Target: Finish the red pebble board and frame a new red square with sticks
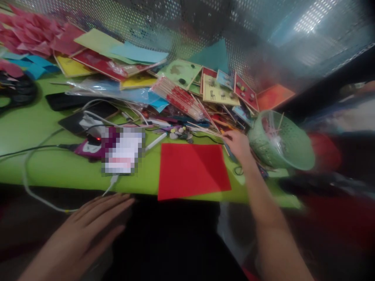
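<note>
My right hand (238, 146) is closed at the right of the table, fingers pinched on the ends of thin wooden sticks (205, 129) that point left. Just left of that hand, a red sheet (193, 169) lies flat along the table's front edge. My left hand (101, 216) hovers below the front edge, fingers stretched out and holding nothing. Above it lies a phone (124, 154), its screen blurred out, with a white cable plugged in. Between phone and sheet rests a white pen (156, 141). Several pebbles (180, 133) are gathered behind the red sheet.
A green plastic basket (299, 152) stands right of my right forearm. Behind are a bundle of red-and-cream sticks (178, 97), small framed pebble pictures (221, 91) and coloured paper (140, 50). A purple power strip (93, 150) with cables sits at left on the green table (52, 168).
</note>
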The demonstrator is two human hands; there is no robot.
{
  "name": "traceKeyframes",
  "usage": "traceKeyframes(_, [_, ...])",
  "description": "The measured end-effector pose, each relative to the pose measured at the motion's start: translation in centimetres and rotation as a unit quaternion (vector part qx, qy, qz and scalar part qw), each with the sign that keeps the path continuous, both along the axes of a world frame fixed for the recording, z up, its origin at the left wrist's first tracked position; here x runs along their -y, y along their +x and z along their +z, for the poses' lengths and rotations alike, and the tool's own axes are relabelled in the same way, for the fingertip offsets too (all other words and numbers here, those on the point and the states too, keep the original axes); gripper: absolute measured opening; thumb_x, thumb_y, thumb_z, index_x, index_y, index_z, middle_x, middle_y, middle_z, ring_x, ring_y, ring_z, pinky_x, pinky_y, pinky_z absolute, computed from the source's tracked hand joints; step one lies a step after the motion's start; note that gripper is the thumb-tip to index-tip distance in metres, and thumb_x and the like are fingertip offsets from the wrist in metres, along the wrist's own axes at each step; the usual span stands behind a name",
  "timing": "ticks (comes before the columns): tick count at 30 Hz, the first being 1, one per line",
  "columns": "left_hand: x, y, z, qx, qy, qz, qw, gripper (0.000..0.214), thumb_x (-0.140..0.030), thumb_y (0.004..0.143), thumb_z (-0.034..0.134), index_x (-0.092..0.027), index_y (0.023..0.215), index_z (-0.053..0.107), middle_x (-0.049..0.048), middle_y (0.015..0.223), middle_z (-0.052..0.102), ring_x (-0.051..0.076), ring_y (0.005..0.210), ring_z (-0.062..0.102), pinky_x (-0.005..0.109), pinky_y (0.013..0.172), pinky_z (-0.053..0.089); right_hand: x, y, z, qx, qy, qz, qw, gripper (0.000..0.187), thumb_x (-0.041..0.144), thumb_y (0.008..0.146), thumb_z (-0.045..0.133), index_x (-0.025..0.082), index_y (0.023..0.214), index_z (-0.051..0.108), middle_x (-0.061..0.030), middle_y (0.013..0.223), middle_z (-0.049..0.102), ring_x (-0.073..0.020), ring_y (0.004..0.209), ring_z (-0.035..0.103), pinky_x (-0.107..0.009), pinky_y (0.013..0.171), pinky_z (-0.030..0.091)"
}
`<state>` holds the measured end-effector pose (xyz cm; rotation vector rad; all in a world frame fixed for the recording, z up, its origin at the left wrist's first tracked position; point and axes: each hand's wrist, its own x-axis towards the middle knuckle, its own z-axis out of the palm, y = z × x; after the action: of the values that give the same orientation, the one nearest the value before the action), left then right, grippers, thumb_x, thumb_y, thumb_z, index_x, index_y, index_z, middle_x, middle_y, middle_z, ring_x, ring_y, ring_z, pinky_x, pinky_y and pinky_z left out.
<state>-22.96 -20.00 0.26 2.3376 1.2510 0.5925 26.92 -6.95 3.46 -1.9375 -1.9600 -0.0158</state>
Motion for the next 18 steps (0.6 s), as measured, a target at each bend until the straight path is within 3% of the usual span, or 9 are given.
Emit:
traceKeyframes(4, [-3.4, 6.8, 0.9, -0.033, 0.065, -0.069, 0.995, 0.056, -0.046, 0.097, 0.053, -0.040, 0.152, 0.044, -0.0001, 0.157, 0.049, 0.030, 0.146, 0.044, 0.056, 0.122, 0.033, 0.1, -0.4, 0.2, 0.060, 0.006, -0.040, 0.997, 0.015, 0.027, 0.092, 0.061, 0.021, 0.095, 0.074, -0.0072, 0.091, 0.075, -0.0229, 0.080, 0.066, -0.034, 0.074, 0.046])
traceKeyframes(9, [-6.6, 12.7, -0.5, -0.079, 0.068, -0.091, 0.990, 0.056, -0.044, 0.100, 0.051, -0.027, 0.153, 0.045, 0.0108, 0.163, 0.038, 0.031, 0.154, 0.028, 0.060, 0.125, 0.021, 0.6, -0.3, 1.0, 0.042, 0.054, -0.032, 0.997, 0.015, 0.030, 0.091, 0.062, 0.020, 0.089, 0.073, -0.0097, 0.100, 0.069, -0.0231, 0.085, 0.064, -0.036, 0.078, 0.048])
traceKeyframes(14, [-6.8, 13.4, -1.2, -0.106, 0.053, -0.113, 0.987, 0.055, -0.045, 0.099, 0.054, -0.025, 0.149, 0.050, 0.0127, 0.165, 0.034, 0.034, 0.154, 0.029, 0.063, 0.124, 0.019, 2.2, -1.8, 2.4, -0.056, 0.051, 0.036, 0.997, 0.010, 0.027, 0.090, 0.064, 0.021, 0.089, 0.072, -0.0053, 0.090, 0.067, -0.0210, 0.082, 0.064, -0.035, 0.077, 0.051])
traceKeyframes(18, [-6.8, 12.9, -0.4, -0.104, 0.045, -0.116, 0.987, 0.050, -0.044, 0.100, 0.052, -0.025, 0.146, 0.053, 0.0105, 0.163, 0.038, 0.031, 0.153, 0.031, 0.060, 0.126, 0.019, 3.0, -4.0, 1.8, -0.101, -0.002, 0.129, 0.986, 0.008, 0.024, 0.091, 0.063, 0.023, 0.091, 0.072, -0.0032, 0.088, 0.069, -0.0207, 0.086, 0.065, -0.036, 0.080, 0.052])
